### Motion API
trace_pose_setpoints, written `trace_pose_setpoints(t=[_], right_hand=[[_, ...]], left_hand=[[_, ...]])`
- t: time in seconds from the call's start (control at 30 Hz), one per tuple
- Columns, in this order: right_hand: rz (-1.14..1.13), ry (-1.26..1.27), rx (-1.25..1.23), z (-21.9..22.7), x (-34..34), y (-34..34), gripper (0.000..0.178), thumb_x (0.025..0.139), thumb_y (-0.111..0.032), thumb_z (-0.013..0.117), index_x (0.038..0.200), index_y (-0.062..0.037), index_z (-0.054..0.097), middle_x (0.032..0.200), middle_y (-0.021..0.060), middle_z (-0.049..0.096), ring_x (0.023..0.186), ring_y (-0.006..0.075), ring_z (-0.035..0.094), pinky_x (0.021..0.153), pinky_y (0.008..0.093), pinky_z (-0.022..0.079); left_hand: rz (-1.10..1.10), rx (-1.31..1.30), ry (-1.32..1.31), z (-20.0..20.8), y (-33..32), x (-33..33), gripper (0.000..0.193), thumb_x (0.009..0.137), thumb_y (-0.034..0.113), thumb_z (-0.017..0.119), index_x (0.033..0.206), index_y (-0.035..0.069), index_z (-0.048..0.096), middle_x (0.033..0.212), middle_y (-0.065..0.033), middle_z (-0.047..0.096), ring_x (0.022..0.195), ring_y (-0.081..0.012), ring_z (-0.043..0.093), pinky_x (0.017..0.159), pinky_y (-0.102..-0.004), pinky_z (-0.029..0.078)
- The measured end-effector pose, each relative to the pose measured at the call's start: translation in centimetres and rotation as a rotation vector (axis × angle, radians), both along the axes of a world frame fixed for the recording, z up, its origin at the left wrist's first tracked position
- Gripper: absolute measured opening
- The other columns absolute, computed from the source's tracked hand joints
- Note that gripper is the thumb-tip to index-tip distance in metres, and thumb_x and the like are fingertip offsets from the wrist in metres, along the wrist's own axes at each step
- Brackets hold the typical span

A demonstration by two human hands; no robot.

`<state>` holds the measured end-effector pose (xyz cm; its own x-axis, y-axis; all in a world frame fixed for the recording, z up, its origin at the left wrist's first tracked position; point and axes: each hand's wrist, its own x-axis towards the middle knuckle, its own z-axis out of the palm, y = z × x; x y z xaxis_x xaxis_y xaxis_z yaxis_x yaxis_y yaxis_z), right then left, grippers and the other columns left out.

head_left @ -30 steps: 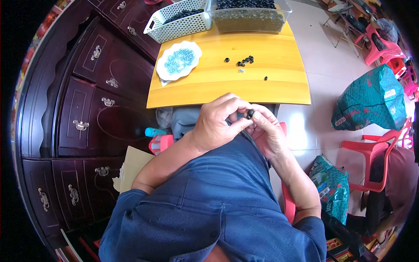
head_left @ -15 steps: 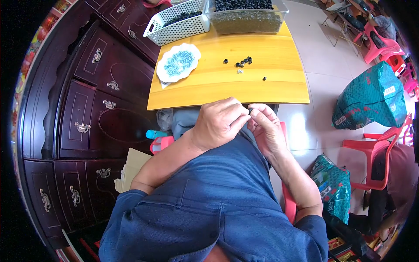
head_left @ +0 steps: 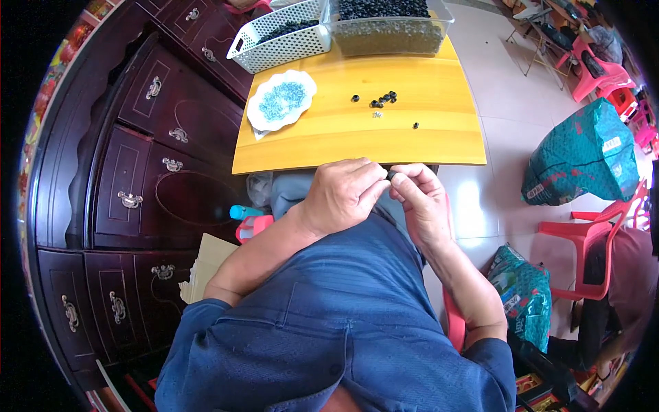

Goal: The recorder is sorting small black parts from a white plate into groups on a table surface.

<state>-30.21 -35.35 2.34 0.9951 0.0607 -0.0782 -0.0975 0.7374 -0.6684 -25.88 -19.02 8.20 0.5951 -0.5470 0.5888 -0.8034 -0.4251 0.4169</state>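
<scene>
In front of my body, just off the table's near edge, both hands meet fingertip to fingertip. My right hand pinches a small round black part between thumb and fingers. My left hand is closed with its fingertips against the left side of that part; whatever they may hold is hidden. Beyond the hands, several black parts lie on the yellow table, next to a few tiny pale bits. Single black parts sit apart, one to the left and one to the right.
A white scalloped plate of tiny bluish clear pieces is on the table's left. Behind stand a white perforated basket and a clear bin, both with black parts. Dark cabinets border the left; teal bags and a red chair stand right.
My fingertips have shifted slightly, and more of the black part now shows between them. The left hand sits a little lower.
</scene>
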Motion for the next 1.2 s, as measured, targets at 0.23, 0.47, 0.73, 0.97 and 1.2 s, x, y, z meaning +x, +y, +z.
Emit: trace_pose_setpoints(t=[0.23,0.47,0.73,0.97,1.2], right_hand=[[0.024,0.051,0.023,-0.3,0.2,-0.1,0.011,0.093,-0.006,0.067,0.104,-0.0038,0.066,0.093,0.0025,0.067,0.08,0.0109,0.062,0.076,0.0254,0.051],[0.023,-0.006,-0.038,-1.0,0.5,-0.1,0.014,0.093,-0.008,0.069,0.106,-0.0038,0.067,0.094,0.0026,0.067,0.082,0.0109,0.062,0.078,0.0258,0.051],[0.181,-0.089,-0.05,0.3,0.6,-0.4,0.02,0.091,-0.011,0.073,0.104,-0.0073,0.059,0.095,0.0033,0.067,0.086,0.0108,0.064,0.079,0.0261,0.051],[0.135,-0.061,-0.054,-0.1,0.3,-0.3,0.023,0.09,-0.012,0.074,0.096,-0.0102,0.052,0.077,-0.003,0.057,0.072,0.0075,0.056,0.069,0.0231,0.047],[0.134,-0.052,-0.014,-0.9,0.3,-0.4,0.02,0.09,-0.007,0.072,0.091,-0.01,0.053,0.079,-0.0021,0.059,0.07,0.0073,0.056,0.065,0.0227,0.047]], left_hand=[[0.041,0.029,-0.031,-0.5,0.2,-0.1,0.015,0.075,0.0,0.076,0.082,0.004,0.063,0.07,-0.0114,0.062,0.065,-0.0302,0.064,0.058,-0.0382,0.049],[-0.004,0.026,0.092,-0.1,0.9,0.2,0.019,0.076,0.001,0.079,0.09,0.002,0.066,0.072,-0.007,0.065,0.062,-0.02,0.064,0.056,-0.0313,0.049],[-0.149,0.016,0.628,1.7,1.7,0.8,0.043,0.076,0.003,0.081,0.117,0.005,0.07,0.083,-0.002,0.065,0.071,-0.0099,0.06,0.064,-0.0255,0.048],[-0.179,0.078,0.425,1.8,1.7,0.6,0.026,0.075,0.007,0.08,0.1,0.004,0.071,0.087,-0.0101,0.068,0.079,-0.0284,0.066,0.071,-0.0347,0.052],[-0.186,0.012,0.341,1.6,1.4,0.4,0.026,0.072,0.007,0.082,0.096,0.005,0.072,0.083,-0.0092,0.068,0.078,-0.0273,0.066,0.07,-0.0348,0.051]])
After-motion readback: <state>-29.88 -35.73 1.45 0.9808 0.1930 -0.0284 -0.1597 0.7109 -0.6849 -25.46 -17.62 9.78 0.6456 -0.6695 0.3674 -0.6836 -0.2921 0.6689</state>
